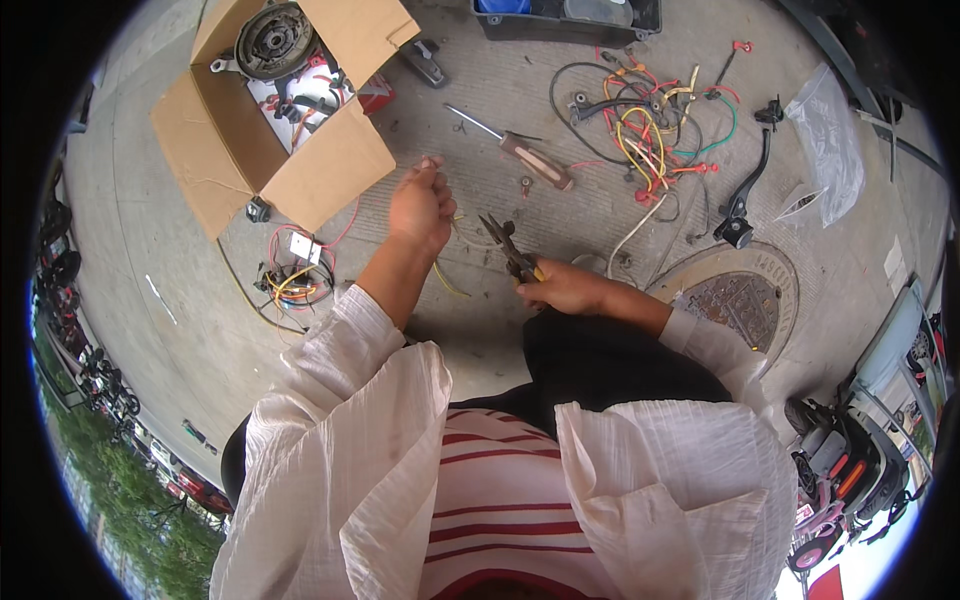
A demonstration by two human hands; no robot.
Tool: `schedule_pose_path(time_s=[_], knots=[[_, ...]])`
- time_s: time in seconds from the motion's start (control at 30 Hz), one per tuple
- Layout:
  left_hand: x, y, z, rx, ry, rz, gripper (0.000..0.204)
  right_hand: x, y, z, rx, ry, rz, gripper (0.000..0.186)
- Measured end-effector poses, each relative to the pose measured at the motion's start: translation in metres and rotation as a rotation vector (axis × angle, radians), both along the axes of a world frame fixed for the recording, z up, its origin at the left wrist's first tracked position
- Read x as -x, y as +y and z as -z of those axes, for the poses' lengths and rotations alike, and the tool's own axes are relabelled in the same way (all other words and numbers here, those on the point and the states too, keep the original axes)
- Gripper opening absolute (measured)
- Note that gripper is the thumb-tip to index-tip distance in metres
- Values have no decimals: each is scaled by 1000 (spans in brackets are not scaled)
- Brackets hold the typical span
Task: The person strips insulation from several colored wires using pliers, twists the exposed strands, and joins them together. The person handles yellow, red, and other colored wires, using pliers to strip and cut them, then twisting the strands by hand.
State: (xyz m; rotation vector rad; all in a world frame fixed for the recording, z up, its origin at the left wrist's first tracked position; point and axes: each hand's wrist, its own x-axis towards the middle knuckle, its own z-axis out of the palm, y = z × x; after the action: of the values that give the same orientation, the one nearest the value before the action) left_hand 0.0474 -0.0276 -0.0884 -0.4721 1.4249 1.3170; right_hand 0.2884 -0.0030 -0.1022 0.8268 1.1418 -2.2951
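Observation:
My left hand (420, 205) is raised with curled fingers pressed together; what is in them, if anything, is too small to make out. Below it, a short yellow wire (449, 285) curves near the hand. My right hand (560, 290) grips dark pliers (508, 245) with yellow on the handle, their jaws pointing up and left toward my left hand. A screwdriver (541, 161) with a brown handle lies beyond the pliers. A tangle of colored wires (641, 135) lies to the right, and another wire bundle (295, 285) with a white tag to the left.
An open cardboard box (195, 165) of parts sits upper left, a dark bin (540, 30) at the top. A black lever assembly (735, 225) and plastic bag (830, 140) lie right, near a round manhole cover (730, 315). Parked scooters (850, 460) stand at the rim.

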Motion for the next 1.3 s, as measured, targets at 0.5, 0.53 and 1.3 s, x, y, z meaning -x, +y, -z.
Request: schedule_pose_path(time_s=[0.5, 0.53, 1.3], knots=[[-25, -29, -36, -310, 1539, 1617, 24, -3, -3, 5, 78, 56, 110, 17], [-23, -29, -35, -334, 1492, 1669, 20, -2, -2, 2, 103, 43, 116, 17], [0, -17, -44, -593, 1056, 1634, 10, -6, 17, -18, 169, 116, 127, 43]])
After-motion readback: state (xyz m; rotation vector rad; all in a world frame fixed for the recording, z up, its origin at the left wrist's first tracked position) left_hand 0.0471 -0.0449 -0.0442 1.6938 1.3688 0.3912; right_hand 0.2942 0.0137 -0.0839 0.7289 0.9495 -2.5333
